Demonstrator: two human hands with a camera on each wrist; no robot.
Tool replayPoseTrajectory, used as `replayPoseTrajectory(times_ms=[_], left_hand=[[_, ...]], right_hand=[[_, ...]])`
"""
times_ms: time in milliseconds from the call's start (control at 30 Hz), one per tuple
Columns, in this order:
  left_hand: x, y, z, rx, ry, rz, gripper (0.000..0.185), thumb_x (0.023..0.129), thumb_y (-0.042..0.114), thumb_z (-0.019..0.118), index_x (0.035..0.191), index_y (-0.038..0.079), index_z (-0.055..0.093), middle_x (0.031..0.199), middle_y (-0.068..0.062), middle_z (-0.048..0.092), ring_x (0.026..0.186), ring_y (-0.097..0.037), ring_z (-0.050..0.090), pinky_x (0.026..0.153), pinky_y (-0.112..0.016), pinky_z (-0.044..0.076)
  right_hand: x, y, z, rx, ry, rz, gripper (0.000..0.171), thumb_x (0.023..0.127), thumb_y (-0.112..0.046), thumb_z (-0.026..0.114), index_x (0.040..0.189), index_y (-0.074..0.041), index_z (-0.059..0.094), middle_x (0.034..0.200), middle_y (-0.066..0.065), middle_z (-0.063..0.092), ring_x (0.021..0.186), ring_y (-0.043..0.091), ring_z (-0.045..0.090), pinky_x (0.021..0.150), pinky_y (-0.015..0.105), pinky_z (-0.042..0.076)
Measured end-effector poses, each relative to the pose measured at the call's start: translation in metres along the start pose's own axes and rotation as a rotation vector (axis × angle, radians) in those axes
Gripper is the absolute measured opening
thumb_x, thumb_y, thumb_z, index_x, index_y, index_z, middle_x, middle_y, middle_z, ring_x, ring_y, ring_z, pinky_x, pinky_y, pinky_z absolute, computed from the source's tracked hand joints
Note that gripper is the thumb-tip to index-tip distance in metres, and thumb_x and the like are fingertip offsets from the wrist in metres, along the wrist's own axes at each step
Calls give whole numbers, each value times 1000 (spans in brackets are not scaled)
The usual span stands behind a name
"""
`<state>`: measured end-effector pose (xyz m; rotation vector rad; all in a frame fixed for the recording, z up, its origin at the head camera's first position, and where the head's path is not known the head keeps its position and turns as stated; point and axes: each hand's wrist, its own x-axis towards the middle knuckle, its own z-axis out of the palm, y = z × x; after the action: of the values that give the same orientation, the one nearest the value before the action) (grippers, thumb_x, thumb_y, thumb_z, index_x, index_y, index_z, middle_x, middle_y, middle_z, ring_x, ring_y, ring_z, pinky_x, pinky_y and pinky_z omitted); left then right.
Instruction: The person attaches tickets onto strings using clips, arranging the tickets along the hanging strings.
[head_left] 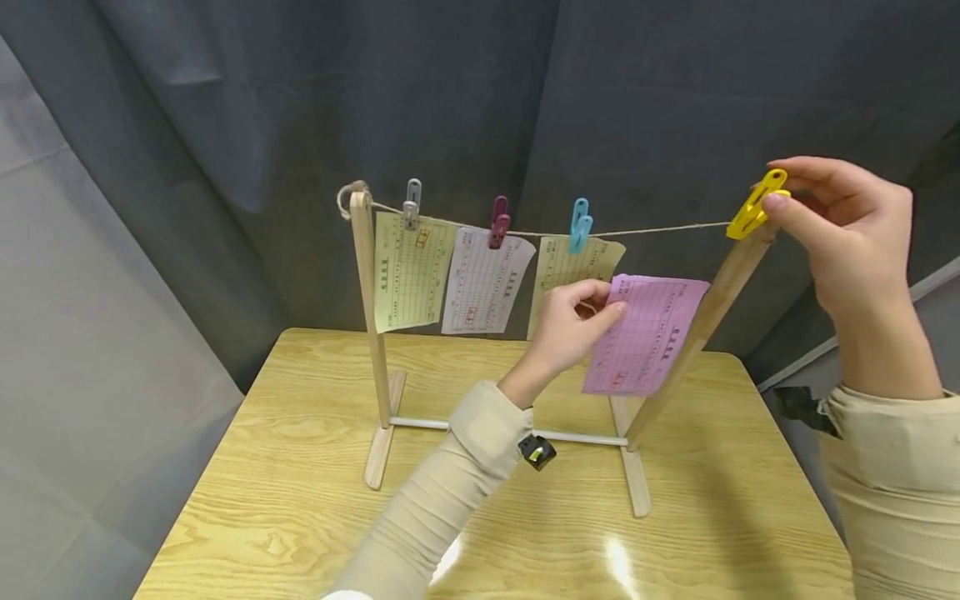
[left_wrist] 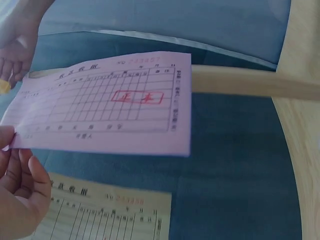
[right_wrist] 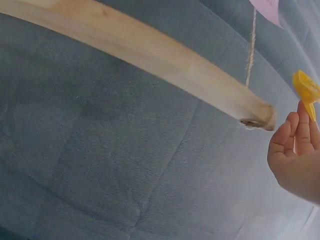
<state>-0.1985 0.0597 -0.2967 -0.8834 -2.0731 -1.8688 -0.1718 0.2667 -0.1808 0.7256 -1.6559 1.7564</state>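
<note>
My left hand (head_left: 573, 321) pinches the upper left corner of a pink printed slip (head_left: 648, 333), which hangs below the string (head_left: 660, 228) in front of the right post. In the left wrist view the pink slip (left_wrist: 110, 105) shows a red boxed stamp. My right hand (head_left: 862, 225) pinches a yellow clothespin (head_left: 756, 204) between thumb and fingers, close to the top of the right post (head_left: 720, 304). In the right wrist view the yellow clothespin (right_wrist: 306, 89) stands beside the post's knotted end, apart from the pink slip.
Along the string, a grey clothespin (head_left: 412, 204) holds a yellow-green slip (head_left: 412, 275), a maroon one (head_left: 499, 223) a white slip (head_left: 486, 283), and a blue one (head_left: 580, 225) another yellow-green slip (head_left: 562, 265). The wooden stand rests on a wood-grain table (head_left: 262, 483) before a dark curtain (head_left: 420, 100).
</note>
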Motion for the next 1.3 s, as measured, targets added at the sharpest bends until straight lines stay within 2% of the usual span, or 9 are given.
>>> replayPoseTrajectory(times_ms=[133,233,433,600,633,867,1000,1233,1300], left_hand=[[6,3,7,-71,35,-30,14,84,4,62,94,-6,65,79,-13,63,64,-6,54,59,-18,48],[11,6,11,-108,74,-26,14,84,3,62,94,-7,65,80,-14,63,64,-6,54,59,-18,48],[16,16,16,-108,148,-36,14,85,3,62,95,-6,66,80,-14,63,63,-5,53,58,-16,47],[23,16,24,-137,196,-54,13,84,-1,61,94,-9,65,80,-17,64,62,-2,51,57,-15,47],[25,11,27,-151,210,-57,13,83,-1,62,93,-9,66,80,-17,64,62,-1,51,57,-15,47],[31,8,36,-176,303,-117,11,82,-2,63,89,-9,66,79,-17,64,62,0,48,55,-14,44],[33,8,39,-180,318,-130,11,82,-1,63,89,-9,66,80,-18,64,62,0,48,56,-13,42],[35,8,41,-221,325,-150,13,82,-1,63,93,-9,66,84,-19,64,65,1,49,58,-13,43],[36,8,42,-218,327,-150,14,83,0,63,93,-9,66,85,-19,64,66,1,49,58,-13,43]], right_hand=[[9,4,-2,49,-16,56,23,76,18,58,98,23,56,79,14,66,67,19,58,63,19,46],[14,7,-4,97,-37,105,22,77,17,58,98,19,59,80,14,66,69,19,58,67,19,47],[24,10,-6,124,-87,161,24,77,21,55,100,17,60,83,14,65,73,20,58,72,19,48],[30,14,-8,140,-80,205,23,76,19,58,99,17,61,82,15,65,73,21,58,72,20,49],[31,15,-8,149,-79,215,23,76,18,59,99,17,61,83,15,66,73,21,59,72,21,49],[35,22,-11,205,-110,262,19,78,18,56,97,18,60,85,16,67,74,22,61,72,21,50],[37,25,-11,193,-102,288,18,77,16,60,95,18,62,83,15,67,74,22,62,71,21,51],[38,26,-8,87,-37,355,16,72,8,70,88,12,67,79,11,68,71,17,61,67,18,50],[38,26,-7,71,-25,377,15,71,8,71,85,12,67,77,10,68,70,17,61,56,15,47]])
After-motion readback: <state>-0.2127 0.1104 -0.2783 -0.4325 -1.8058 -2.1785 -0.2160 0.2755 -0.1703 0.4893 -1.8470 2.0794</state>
